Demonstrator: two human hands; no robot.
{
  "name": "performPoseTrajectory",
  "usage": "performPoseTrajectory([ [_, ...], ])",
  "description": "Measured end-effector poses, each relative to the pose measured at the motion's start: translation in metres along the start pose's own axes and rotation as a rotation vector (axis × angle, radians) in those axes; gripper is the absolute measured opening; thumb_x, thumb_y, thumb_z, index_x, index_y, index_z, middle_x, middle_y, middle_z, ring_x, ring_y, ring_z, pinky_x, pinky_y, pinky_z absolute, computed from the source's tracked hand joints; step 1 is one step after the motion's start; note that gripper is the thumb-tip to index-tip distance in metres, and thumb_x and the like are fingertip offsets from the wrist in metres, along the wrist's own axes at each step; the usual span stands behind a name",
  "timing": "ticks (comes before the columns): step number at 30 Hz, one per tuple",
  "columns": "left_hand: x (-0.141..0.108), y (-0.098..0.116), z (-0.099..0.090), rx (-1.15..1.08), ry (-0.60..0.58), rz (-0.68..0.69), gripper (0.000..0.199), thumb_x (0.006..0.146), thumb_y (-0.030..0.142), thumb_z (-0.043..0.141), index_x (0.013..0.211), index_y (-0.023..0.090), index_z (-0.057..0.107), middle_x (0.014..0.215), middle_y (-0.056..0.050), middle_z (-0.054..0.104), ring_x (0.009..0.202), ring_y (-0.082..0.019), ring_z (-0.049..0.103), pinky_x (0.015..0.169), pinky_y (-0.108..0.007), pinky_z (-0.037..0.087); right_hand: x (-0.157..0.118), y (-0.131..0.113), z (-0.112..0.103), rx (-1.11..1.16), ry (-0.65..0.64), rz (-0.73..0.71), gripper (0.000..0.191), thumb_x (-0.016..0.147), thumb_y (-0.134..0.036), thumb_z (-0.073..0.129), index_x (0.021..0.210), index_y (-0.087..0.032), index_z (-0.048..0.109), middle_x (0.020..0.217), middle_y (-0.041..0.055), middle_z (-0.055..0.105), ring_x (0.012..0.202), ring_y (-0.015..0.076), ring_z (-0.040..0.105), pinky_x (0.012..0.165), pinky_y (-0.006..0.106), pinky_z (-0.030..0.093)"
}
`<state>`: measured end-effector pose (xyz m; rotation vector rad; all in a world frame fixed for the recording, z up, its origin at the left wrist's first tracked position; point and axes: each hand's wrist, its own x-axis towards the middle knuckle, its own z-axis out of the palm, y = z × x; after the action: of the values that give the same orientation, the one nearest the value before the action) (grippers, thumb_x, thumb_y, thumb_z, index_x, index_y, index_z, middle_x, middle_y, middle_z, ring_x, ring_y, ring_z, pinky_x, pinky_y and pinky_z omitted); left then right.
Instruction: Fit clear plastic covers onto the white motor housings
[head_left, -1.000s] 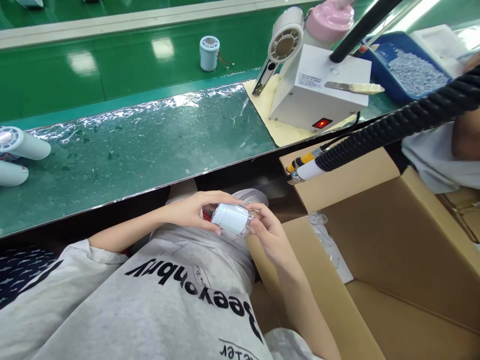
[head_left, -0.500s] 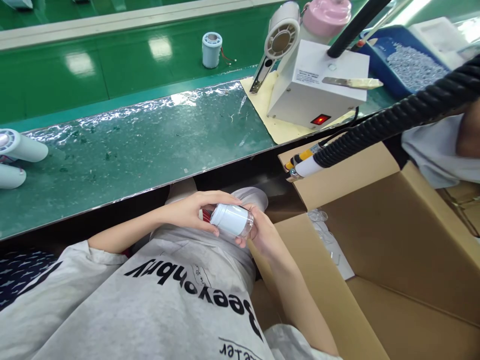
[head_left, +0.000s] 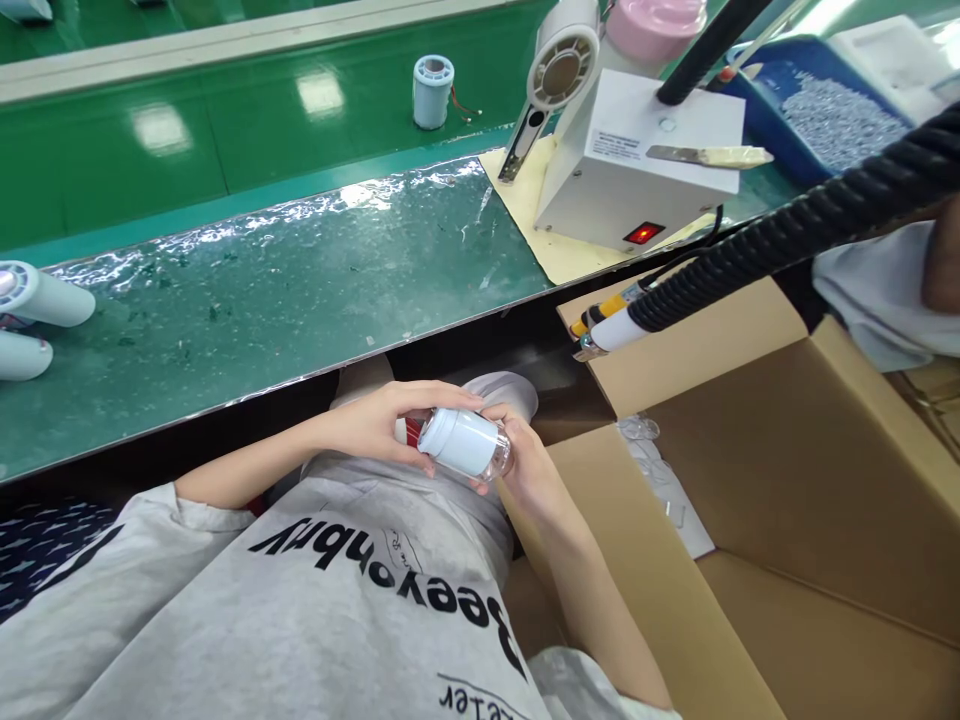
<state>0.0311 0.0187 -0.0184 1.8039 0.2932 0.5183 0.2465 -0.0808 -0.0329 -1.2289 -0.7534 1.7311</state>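
Above my lap, both hands hold a small light blue cylindrical housing (head_left: pixel 463 441) tilted on its side. A clear plastic piece (head_left: pixel 498 456) shows at its right end. My left hand (head_left: pixel 386 425) is wrapped round the left end, fingers over the top and thumb below. My right hand (head_left: pixel 523 452) grips the clear end, and its palm hides part of that end. On the green surface beyond stands a similar light blue cylinder (head_left: pixel 433 95) with thin wires trailing from it.
A white box-shaped device (head_left: pixel 637 170) with a lit red switch stands on the bench (head_left: pixel 315 290), with a handheld fan (head_left: pixel 555 75) leaning at it. A black ribbed hose (head_left: pixel 787 225) crosses above an open carton (head_left: pixel 810 470). Light blue fan parts (head_left: pixel 56 295) lie at left; a blue tray (head_left: pixel 765 110) holds small pieces.
The housing has turned slightly in my hands, and more of the clear end shows. Both hands stay almost in place. The view has shifted a little.
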Motion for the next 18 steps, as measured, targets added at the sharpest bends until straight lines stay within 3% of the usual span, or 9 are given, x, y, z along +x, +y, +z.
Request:
performPoseTrajectory([
  [6,0.0025,0.0042,0.0006,0.018,0.003,0.030,0.075,0.079,0.031,0.086,0.148,0.031,0.056,0.148,-0.015,0.061,0.137,-0.031,0.058,0.115,-0.046,0.048,-0.0053,-0.0039,-0.0007,0.009,0.028,-0.036,0.057,0.078,-0.077,0.068,0.093,-0.024,0.057,0.062,-0.0058,0.060,0.044,0.0141,0.059,0.036,0.024,0.049],
  [10,0.0042,0.0020,0.0007,0.025,-0.015,0.077,0.077,0.080,0.028,0.085,0.150,0.033,0.053,0.150,-0.014,0.060,0.139,-0.031,0.057,0.115,-0.047,0.047,-0.0053,-0.0077,0.0004,0.083,-0.038,0.119,0.059,0.079,-0.079,0.066,0.093,-0.023,0.053,0.057,-0.0043,0.064,0.039,0.0141,0.058,0.034,0.020,0.045],
  [14,0.0052,-0.0009,0.0016,0.066,-0.005,0.130,0.075,0.082,0.025,0.084,0.150,0.032,0.053,0.148,-0.015,0.060,0.138,-0.030,0.058,0.114,-0.045,0.049,-0.0024,-0.0097,0.0009,0.174,-0.143,0.303,0.064,0.082,-0.082,0.060,0.093,-0.019,0.060,0.058,0.0018,0.068,0.037,0.0111,0.056,0.032,0.016,0.041],
  [18,0.0047,0.0041,0.0039,0.057,0.025,0.057,0.064,0.084,0.026,0.082,0.144,0.029,0.059,0.140,-0.014,0.065,0.129,-0.027,0.063,0.098,-0.035,0.057,-0.0037,-0.0084,-0.0036,0.192,-0.266,0.382,0.070,0.089,-0.083,0.048,0.083,-0.015,0.065,0.059,0.0051,0.067,0.034,0.0082,0.051,0.030,0.015,0.039],
])
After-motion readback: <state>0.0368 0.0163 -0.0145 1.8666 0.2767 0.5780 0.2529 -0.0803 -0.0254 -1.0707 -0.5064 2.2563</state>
